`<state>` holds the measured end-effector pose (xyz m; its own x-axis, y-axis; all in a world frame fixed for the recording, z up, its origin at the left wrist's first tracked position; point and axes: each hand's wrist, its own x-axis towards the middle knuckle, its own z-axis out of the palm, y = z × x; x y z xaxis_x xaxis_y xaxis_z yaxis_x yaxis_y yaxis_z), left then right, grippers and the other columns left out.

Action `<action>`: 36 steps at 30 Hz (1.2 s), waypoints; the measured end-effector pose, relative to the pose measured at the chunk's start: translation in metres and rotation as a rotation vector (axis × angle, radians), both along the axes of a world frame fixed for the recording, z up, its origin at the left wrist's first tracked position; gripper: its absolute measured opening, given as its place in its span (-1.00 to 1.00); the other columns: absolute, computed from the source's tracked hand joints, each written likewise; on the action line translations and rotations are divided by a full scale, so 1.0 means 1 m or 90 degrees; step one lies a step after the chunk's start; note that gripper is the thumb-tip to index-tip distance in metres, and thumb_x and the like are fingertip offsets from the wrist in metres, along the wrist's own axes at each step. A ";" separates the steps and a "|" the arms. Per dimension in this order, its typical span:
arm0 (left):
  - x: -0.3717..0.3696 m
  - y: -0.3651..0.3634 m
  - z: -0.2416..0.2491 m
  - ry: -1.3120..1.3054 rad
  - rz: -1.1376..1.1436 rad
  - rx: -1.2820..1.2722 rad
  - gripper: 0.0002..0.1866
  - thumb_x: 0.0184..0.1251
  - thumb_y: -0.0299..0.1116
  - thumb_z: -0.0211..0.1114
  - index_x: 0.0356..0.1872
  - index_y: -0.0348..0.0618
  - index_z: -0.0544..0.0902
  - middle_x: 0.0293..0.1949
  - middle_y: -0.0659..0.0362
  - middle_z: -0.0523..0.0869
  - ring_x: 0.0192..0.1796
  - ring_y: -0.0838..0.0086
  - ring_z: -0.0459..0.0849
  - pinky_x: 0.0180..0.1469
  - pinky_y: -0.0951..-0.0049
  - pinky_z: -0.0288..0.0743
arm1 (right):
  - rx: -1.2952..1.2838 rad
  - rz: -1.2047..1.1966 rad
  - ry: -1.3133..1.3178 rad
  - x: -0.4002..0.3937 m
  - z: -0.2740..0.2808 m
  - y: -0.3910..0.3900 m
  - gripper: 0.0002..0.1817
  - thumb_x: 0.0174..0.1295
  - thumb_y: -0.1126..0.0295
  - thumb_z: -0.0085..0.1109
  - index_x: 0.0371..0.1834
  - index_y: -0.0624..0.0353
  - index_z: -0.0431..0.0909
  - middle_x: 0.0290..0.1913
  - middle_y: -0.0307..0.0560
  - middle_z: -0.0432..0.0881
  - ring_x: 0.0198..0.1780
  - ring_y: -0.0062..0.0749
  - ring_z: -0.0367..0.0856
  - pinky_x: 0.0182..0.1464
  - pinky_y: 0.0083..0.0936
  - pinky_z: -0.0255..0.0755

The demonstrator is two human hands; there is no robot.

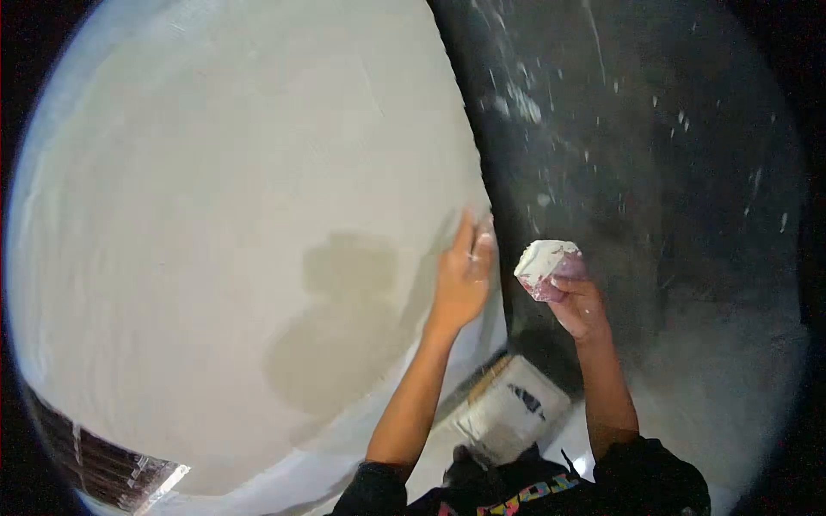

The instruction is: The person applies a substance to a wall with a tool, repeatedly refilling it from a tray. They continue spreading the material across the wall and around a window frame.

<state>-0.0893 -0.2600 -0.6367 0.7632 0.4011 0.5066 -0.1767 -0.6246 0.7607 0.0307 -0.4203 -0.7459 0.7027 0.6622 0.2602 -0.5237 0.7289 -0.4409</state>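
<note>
You face a pale, smooth plastered wall [232,198] filling the left and centre of the frame, with a soft shadow on it at lower centre. To the right you see a dark surface [654,155] flecked with white splatter. At the lower left corner sits a dark ribbed panel [95,460].

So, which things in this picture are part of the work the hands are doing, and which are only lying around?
In use:
- left hand, pressed flat on the pale wall at its edge
- right hand, holding a white-smeared block

Lying about:
- white sack on the floor below the hands
- dark, white-spattered surface on the right
</note>
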 end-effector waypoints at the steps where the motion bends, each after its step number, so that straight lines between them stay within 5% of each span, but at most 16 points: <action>1: -0.012 -0.014 0.029 -0.054 -0.015 0.004 -0.39 0.62 -0.14 0.03 0.50 -0.32 0.24 0.13 -0.10 0.71 0.13 0.30 0.69 0.15 0.34 0.53 | -0.012 -0.022 -0.042 0.007 0.005 -0.004 -0.41 0.06 0.68 0.20 0.26 0.28 0.40 0.22 0.10 0.53 0.28 -0.03 0.53 0.34 -0.07 0.45; 3: -0.012 -0.018 0.051 -0.263 -0.021 0.140 -0.45 0.58 -0.34 0.06 0.48 -0.38 0.25 0.13 -0.23 0.69 0.05 0.29 0.71 0.16 0.39 0.50 | -0.035 -0.056 -0.130 0.017 0.011 -0.005 -0.48 0.09 0.68 0.20 0.20 0.34 0.45 0.13 0.09 0.59 0.20 -0.08 0.59 0.27 -0.13 0.52; 5: -0.081 -0.027 0.228 -0.433 0.053 0.275 -0.48 0.55 -0.36 0.08 0.44 -0.36 0.32 0.10 -0.17 0.72 -0.01 0.31 0.72 0.10 0.39 0.53 | -0.029 -0.081 -0.244 -0.010 0.166 -0.006 -0.55 0.12 0.64 0.24 0.14 0.35 0.53 0.04 0.06 0.65 0.10 -0.19 0.65 0.23 -0.21 0.55; 7: -0.090 -0.011 0.295 -0.485 0.110 0.386 -0.48 0.51 -0.36 0.11 0.41 -0.34 0.36 0.16 -0.19 0.68 0.13 0.25 0.68 0.17 0.35 0.50 | -0.023 -0.166 -0.329 0.006 0.207 0.018 -0.55 0.13 0.61 0.28 0.15 0.35 0.55 0.04 0.03 0.68 0.09 -0.28 0.67 0.18 -0.32 0.56; 10: -0.105 0.015 0.392 -0.520 0.289 0.653 -0.52 0.49 -0.25 0.15 0.32 -0.29 0.51 0.16 -0.11 0.70 0.23 0.21 0.65 0.33 0.31 0.41 | -0.007 -0.353 -0.421 0.012 0.276 0.039 -0.48 0.14 0.55 0.37 0.22 0.36 0.53 0.07 -0.05 0.70 0.07 -0.40 0.66 0.15 -0.42 0.54; 11: -0.030 0.089 0.450 -0.466 0.339 0.698 -0.48 0.48 -0.19 0.15 0.35 -0.27 0.47 0.20 -0.10 0.68 0.28 0.11 0.61 0.36 0.24 0.39 | -0.094 -0.408 -0.456 0.069 0.325 0.080 -0.52 0.17 0.55 0.35 0.20 0.37 0.56 0.02 -0.07 0.72 0.04 -0.44 0.66 0.14 -0.45 0.52; 14: -0.028 0.112 0.513 -0.380 0.535 0.835 -0.43 0.48 -0.17 0.10 0.41 -0.27 0.39 0.30 -0.16 0.57 0.39 -0.03 0.49 0.41 0.12 0.33 | -0.058 -0.498 -0.564 0.099 0.381 0.107 -0.62 0.23 0.56 0.28 0.14 0.31 0.63 -0.05 -0.13 0.73 0.01 -0.50 0.65 0.08 -0.48 0.52; 16: -0.028 0.133 0.536 -0.303 0.671 0.878 -0.43 0.49 -0.20 0.05 0.43 -0.29 0.34 0.37 -0.22 0.48 0.44 -0.07 0.41 0.44 0.07 0.28 | -0.049 -0.606 -0.670 0.106 0.416 0.117 -0.65 0.24 0.61 0.28 0.12 0.29 0.64 -0.02 -0.09 0.75 -0.01 -0.46 0.67 0.10 -0.47 0.53; 18: -0.026 0.158 0.540 -0.392 0.710 1.114 -0.40 0.49 -0.14 -0.01 0.45 -0.25 0.32 0.48 -0.12 0.36 0.54 -0.24 0.15 0.57 -0.04 -0.03 | -0.046 -0.712 -0.725 0.106 0.437 0.127 -0.68 0.25 0.62 0.24 0.08 0.24 0.66 -0.03 -0.12 0.76 -0.02 -0.48 0.68 0.08 -0.47 0.53; 19: -0.022 0.162 0.538 -0.364 0.786 1.077 -0.44 0.54 -0.15 -0.04 0.47 -0.12 0.33 0.53 0.01 0.30 0.60 -0.08 0.09 0.59 -0.06 -0.11 | -0.053 -0.809 -0.777 0.107 0.445 0.131 -0.70 0.26 0.64 0.21 0.05 0.19 0.68 -0.04 -0.14 0.77 -0.03 -0.49 0.69 0.07 -0.47 0.53; 25: -0.026 0.169 0.536 -0.413 0.753 1.081 -0.43 0.55 -0.08 -0.08 0.46 -0.11 0.36 0.51 0.05 0.34 0.56 -0.10 0.17 0.58 -0.07 -0.09 | 0.030 -1.087 -0.971 0.119 0.422 0.150 -0.72 0.19 0.57 0.18 -0.05 0.08 0.71 -0.01 -0.08 0.76 0.04 -0.16 0.70 0.16 -0.27 0.45; 31: -0.021 0.171 0.538 -0.428 0.762 1.097 -0.40 0.56 -0.03 -0.12 0.50 -0.09 0.32 0.53 0.07 0.32 0.57 -0.08 0.16 0.59 -0.04 -0.12 | -0.045 -1.102 -1.027 0.106 0.298 0.134 -0.72 0.18 0.41 0.23 -0.03 0.09 0.68 0.10 -0.11 0.70 0.22 -0.12 0.59 0.23 -0.12 0.35; 33: -0.024 0.169 0.541 -0.450 0.767 1.088 -0.39 0.57 -0.01 -0.13 0.51 -0.09 0.31 0.53 0.08 0.32 0.58 -0.07 0.14 0.60 -0.03 -0.14 | -0.068 -1.017 -1.041 0.099 0.295 0.122 -0.64 0.15 0.51 0.18 0.04 0.04 0.67 0.13 -0.09 0.70 0.25 -0.11 0.58 0.26 -0.10 0.36; 36: -0.023 0.170 0.541 -0.432 0.764 1.056 -0.37 0.57 0.01 -0.16 0.52 -0.08 0.28 0.55 0.10 0.28 0.60 -0.05 0.08 0.61 -0.01 -0.19 | 0.038 -1.120 -0.953 0.106 0.355 0.129 -0.52 0.10 0.65 0.10 0.09 0.00 0.66 0.15 -0.10 0.70 0.27 -0.13 0.58 0.27 -0.11 0.37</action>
<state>-0.1125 -0.0897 -0.0960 0.1461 -0.5558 0.8184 0.7661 -0.4599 -0.4490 0.1365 -0.2914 -0.3909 -0.2522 -0.1863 0.9496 0.9674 -0.0255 0.2520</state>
